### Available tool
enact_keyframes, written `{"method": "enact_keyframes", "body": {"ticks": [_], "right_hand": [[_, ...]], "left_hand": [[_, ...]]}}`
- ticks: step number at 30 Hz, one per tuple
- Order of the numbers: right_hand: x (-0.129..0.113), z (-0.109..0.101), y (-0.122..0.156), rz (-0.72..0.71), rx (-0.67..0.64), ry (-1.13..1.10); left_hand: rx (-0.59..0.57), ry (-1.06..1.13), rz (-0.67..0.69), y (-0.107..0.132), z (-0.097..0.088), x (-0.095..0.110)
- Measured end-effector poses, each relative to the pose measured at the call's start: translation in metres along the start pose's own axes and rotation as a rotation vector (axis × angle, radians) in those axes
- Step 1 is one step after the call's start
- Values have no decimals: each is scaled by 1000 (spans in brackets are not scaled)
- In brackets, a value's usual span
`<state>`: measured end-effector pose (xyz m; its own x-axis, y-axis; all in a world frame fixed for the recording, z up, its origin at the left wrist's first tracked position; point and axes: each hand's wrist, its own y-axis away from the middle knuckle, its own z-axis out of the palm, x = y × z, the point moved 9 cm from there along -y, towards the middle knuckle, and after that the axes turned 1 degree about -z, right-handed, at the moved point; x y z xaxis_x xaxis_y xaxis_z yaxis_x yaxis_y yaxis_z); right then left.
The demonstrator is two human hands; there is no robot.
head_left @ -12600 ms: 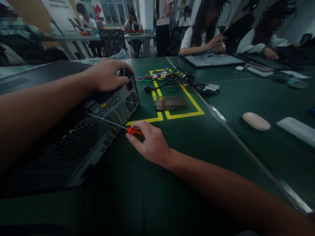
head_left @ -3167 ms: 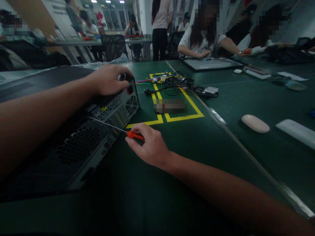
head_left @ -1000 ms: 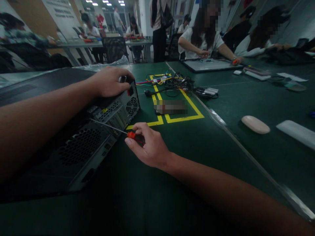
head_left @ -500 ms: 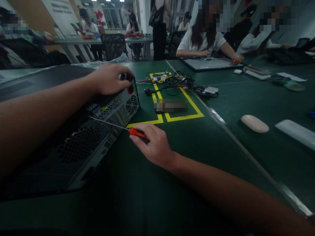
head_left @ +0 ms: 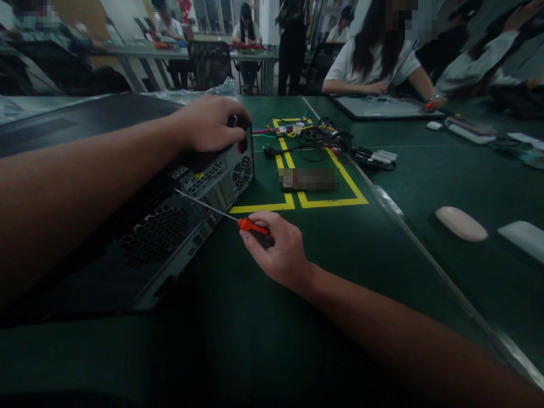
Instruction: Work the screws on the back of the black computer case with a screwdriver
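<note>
A black desktop computer case lies at the left on the green table, its rear panel with vents and slots turned towards the right. My left hand grips the upper rear corner of the case, its fingers curled over the edge beside a red switch. In my right hand is a screwdriver with an orange-red handle, held between thumb and fingers. Its long thin shaft points up and left, and the tip meets the rear of the case near the side edge. Whether a screw sits under the tip is too small to tell.
Beyond the case lie tangled cables and a blurred flat object inside yellow tape marks. To the right are a pale computer mouse and a white bar. Across the table a person works over a dark-framed panel.
The whole view has shifted, so the scene sits further right and slightly higher. Both hands keep their holds, and the screwdriver tip stays at the same part of the case.
</note>
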<state>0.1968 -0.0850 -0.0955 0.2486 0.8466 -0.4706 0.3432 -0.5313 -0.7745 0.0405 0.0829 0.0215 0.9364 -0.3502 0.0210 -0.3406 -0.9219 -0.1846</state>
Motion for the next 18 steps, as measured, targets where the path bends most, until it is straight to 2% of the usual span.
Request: {"method": "enact_keyframes", "body": {"ticks": [4,18], "right_hand": [[4,2,0,30,-53,31],[4,3,-4,21,-81,53]], "left_hand": [[-4,0,-6,0,-1,2],[-14,-21,-12,-1,1,-1]]}}
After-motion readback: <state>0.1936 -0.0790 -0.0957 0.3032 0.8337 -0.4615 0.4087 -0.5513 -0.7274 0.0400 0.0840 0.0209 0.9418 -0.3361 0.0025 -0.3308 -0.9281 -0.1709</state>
